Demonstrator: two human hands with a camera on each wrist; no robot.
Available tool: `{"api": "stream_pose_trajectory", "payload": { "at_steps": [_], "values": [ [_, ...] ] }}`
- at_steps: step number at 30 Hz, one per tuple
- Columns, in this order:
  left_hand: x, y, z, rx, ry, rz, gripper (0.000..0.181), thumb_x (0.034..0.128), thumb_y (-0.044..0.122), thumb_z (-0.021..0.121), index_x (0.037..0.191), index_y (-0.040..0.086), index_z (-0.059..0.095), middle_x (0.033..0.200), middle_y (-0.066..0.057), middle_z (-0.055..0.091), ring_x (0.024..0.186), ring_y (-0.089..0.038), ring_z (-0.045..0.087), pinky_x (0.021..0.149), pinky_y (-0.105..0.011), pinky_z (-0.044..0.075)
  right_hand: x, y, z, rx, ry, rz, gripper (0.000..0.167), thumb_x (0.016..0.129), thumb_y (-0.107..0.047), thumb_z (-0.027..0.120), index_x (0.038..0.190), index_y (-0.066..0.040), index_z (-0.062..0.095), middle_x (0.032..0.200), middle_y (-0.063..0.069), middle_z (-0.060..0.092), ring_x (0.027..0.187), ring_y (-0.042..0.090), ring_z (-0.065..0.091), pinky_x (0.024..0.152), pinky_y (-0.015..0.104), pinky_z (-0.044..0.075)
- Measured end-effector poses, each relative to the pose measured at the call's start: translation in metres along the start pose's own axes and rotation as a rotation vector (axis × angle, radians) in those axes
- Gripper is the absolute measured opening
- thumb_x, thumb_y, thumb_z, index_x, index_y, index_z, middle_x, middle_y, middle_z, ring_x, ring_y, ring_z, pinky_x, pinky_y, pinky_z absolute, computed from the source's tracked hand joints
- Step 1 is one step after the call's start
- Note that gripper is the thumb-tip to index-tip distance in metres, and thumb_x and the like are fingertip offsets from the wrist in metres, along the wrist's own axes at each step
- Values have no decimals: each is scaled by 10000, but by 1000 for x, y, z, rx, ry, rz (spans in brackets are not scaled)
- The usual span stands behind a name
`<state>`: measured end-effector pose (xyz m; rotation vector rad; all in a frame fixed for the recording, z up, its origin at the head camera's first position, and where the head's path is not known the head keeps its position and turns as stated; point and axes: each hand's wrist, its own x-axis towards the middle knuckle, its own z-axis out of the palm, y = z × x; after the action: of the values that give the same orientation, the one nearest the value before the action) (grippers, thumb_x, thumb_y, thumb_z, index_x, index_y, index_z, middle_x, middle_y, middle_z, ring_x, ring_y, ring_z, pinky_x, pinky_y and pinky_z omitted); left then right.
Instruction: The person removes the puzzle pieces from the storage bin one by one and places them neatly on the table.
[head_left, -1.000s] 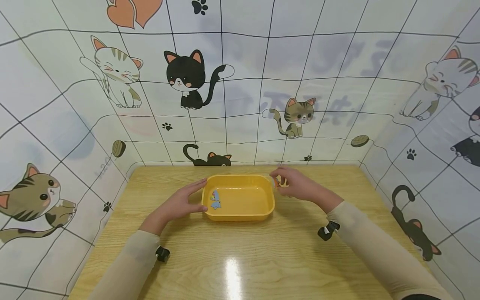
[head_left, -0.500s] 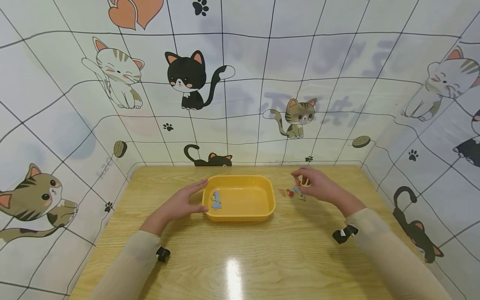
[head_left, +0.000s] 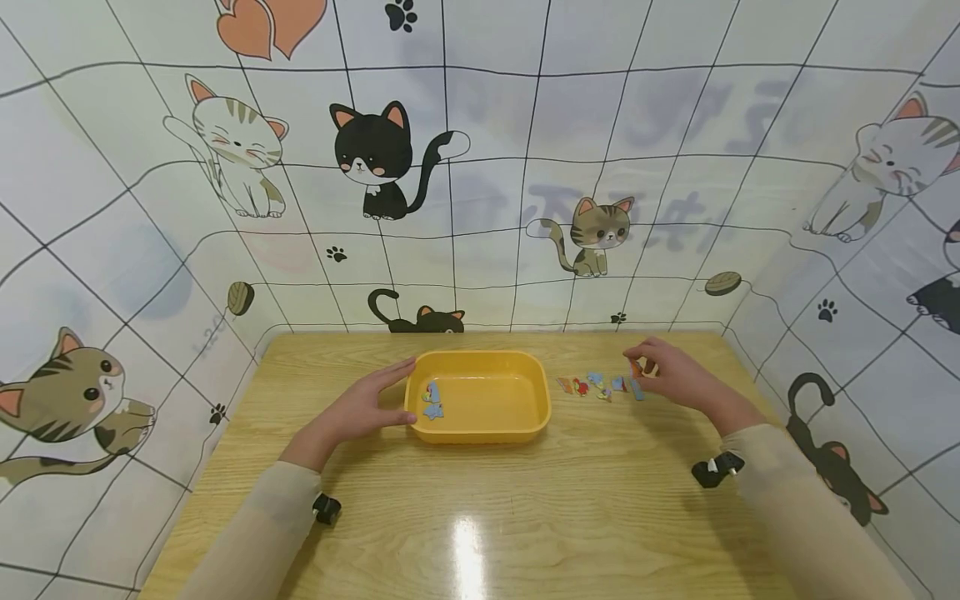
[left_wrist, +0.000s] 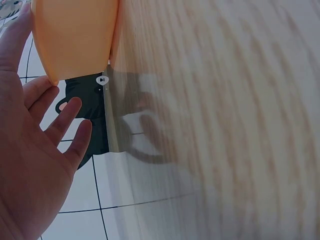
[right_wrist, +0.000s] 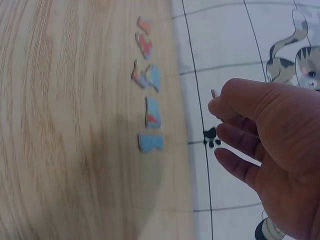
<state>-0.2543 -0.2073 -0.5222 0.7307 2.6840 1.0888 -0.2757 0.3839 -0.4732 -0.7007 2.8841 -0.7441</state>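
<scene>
A yellow plastic tray (head_left: 491, 407) stands on the table with several small pale blue puzzle pieces (head_left: 432, 411) at its left end. My left hand (head_left: 366, 406) spans that end, fingers extended, with fingertips and thumb touching the outside; the left wrist view shows the tray wall (left_wrist: 75, 40) against the fingertips. Right of the tray, my right hand (head_left: 681, 379) pinches a small orange puzzle piece (head_left: 634, 367) between thumb and fingers, just above the table. Below and left of it runs a row of loose puzzle pieces, among them a red one (right_wrist: 144, 45) and a blue one (right_wrist: 150, 142).
The wooden table (head_left: 390, 517) meets a back wall covering (head_left: 495, 283) printed with cats and grid lines. Similar covering encloses the left and right sides. A bright light reflection lies on the table's front middle.
My right hand has moved rightward from the tray's right edge, still pinching the orange piece. The row of loose pieces has come into sight as it passed. My left hand and the tray stay put.
</scene>
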Motion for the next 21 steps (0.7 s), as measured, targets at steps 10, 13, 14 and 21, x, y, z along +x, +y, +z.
{"api": "stream_pose_trajectory", "payload": {
  "at_steps": [10, 13, 14, 21],
  "values": [
    [-1, 0, 0, -5, 2, 6, 991, 925, 440, 913, 1726, 145, 411, 1809, 47, 306, 1663, -360, 271, 1313, -674, 230, -9, 25, 2, 20, -15, 76, 433, 1003, 23, 719, 1420, 120, 650, 1198, 165, 646, 955, 255, 643, 764, 392, 567],
    [-1, 0, 0, -2, 3, 7, 988, 926, 441, 912, 1727, 154, 411, 1809, 50, 305, 1663, -361, 271, 1314, -675, 228, -9, 31, 4, 21, -23, 109, 431, 999, 26, 730, 1412, 124, 652, 1206, 181, 660, 963, 279, 656, 776, 395, 566],
    [-1, 0, 0, -1, 3, 5, 986, 926, 441, 912, 1728, 158, 411, 1809, 54, 304, 1663, -360, 271, 1314, -674, 227, -9, 32, 5, 20, -24, 119, 430, 999, 24, 734, 1410, 123, 655, 1218, 185, 668, 965, 282, 663, 783, 404, 568],
    [0, 0, -1, -3, 4, 2, 993, 924, 456, 910, 1730, 167, 408, 1809, 55, 305, 1664, -361, 267, 1313, -677, 224, -9, 44, 11, 15, -18, 139, 380, 985, 20, 746, 1347, 123, 692, 1192, 197, 697, 953, 287, 683, 796, 434, 573]
  ]
}}
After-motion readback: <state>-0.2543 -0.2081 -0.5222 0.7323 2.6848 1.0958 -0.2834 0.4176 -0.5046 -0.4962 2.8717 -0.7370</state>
